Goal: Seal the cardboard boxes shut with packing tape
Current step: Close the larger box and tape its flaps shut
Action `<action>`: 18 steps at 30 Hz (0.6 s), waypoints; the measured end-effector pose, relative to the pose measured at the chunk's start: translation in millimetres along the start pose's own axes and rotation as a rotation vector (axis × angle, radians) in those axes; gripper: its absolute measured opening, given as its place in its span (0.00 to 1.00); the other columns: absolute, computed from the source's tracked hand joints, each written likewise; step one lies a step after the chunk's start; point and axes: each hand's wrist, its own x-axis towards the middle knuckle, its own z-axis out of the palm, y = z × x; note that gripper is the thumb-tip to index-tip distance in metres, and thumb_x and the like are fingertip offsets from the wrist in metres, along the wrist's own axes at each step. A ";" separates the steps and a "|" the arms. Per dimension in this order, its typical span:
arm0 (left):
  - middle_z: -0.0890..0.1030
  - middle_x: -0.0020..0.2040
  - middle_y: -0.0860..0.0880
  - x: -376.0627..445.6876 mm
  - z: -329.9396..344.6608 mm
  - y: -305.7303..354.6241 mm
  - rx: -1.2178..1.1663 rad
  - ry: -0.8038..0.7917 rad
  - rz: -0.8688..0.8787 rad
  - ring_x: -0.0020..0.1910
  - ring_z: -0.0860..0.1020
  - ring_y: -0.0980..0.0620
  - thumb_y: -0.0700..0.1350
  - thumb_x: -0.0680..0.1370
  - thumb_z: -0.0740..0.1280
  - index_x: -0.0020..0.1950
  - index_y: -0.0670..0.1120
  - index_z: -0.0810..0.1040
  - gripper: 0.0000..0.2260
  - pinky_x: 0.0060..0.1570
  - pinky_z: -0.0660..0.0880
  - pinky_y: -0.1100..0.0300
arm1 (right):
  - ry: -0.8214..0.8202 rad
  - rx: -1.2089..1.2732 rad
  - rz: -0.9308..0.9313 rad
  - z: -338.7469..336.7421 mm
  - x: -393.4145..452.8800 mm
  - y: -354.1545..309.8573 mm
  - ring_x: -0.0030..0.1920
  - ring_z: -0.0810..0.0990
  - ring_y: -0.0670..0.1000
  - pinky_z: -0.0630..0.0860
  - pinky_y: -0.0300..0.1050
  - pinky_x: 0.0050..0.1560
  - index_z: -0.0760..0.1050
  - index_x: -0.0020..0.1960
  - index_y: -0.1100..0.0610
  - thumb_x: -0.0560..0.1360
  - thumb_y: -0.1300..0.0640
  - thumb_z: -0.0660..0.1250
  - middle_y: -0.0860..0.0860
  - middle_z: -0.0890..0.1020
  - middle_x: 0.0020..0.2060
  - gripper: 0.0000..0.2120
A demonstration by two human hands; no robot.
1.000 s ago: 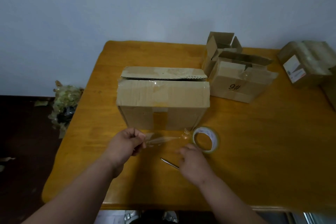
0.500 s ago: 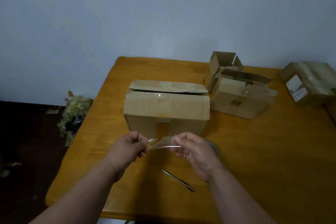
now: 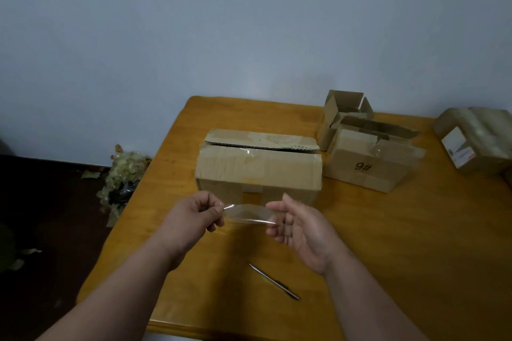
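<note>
Both hands hold a strip of clear tape [image 3: 249, 213] stretched between them at frame center. Left hand [image 3: 194, 219] pinches one end, fingers curled; right hand [image 3: 299, 227] pinches the other end at the fingertips, palm up. Big box [image 3: 259, 166] sits just behind the strip on the worktop [image 3: 415, 243], far flap not stuck down. Box marked 9# [image 3: 368, 163] to its right. Metal blade tool [image 3: 274, 281] lies lower center.

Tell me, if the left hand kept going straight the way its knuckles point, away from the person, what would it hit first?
Probably the near wall of the big cardboard box: the left hand, pinching the tape strip, hangs just before it, though depth is unclear.
</note>
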 end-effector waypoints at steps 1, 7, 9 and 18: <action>0.82 0.34 0.48 0.1 0.5 0.5 0.015 -0.002 0.004 0.30 0.73 0.59 0.39 0.80 0.65 0.43 0.44 0.78 0.07 0.31 0.68 0.66 | -0.007 -0.043 0.014 1.4 -0.1 -2.2 0.44 0.83 0.52 0.76 0.44 0.45 0.80 0.58 0.57 0.73 0.38 0.65 0.54 0.84 0.42 0.25; 0.82 0.35 0.48 -0.7 3.5 4.1 0.054 0.003 -0.011 0.30 0.74 0.60 0.40 0.80 0.65 0.43 0.43 0.78 0.06 0.28 0.69 0.70 | 0.028 -0.176 -0.127 8.5 0.6 -1.7 0.44 0.79 0.51 0.75 0.44 0.46 0.81 0.42 0.51 0.73 0.54 0.73 0.51 0.82 0.39 0.02; 0.83 0.35 0.48 -0.2 4.4 8.3 0.040 -0.003 -0.022 0.30 0.74 0.59 0.40 0.80 0.65 0.43 0.43 0.78 0.06 0.28 0.69 0.70 | 0.066 -0.165 -0.167 11.0 2.3 -3.3 0.46 0.80 0.53 0.77 0.46 0.49 0.80 0.44 0.54 0.76 0.59 0.70 0.53 0.84 0.41 0.02; 0.80 0.31 0.51 20.8 -7.3 37.2 -0.070 -0.015 -0.028 0.28 0.72 0.58 0.35 0.79 0.66 0.45 0.39 0.80 0.05 0.26 0.68 0.70 | 0.265 -0.355 -0.201 21.2 21.4 -31.0 0.32 0.83 0.49 0.75 0.37 0.29 0.78 0.45 0.53 0.80 0.59 0.65 0.51 0.84 0.35 0.06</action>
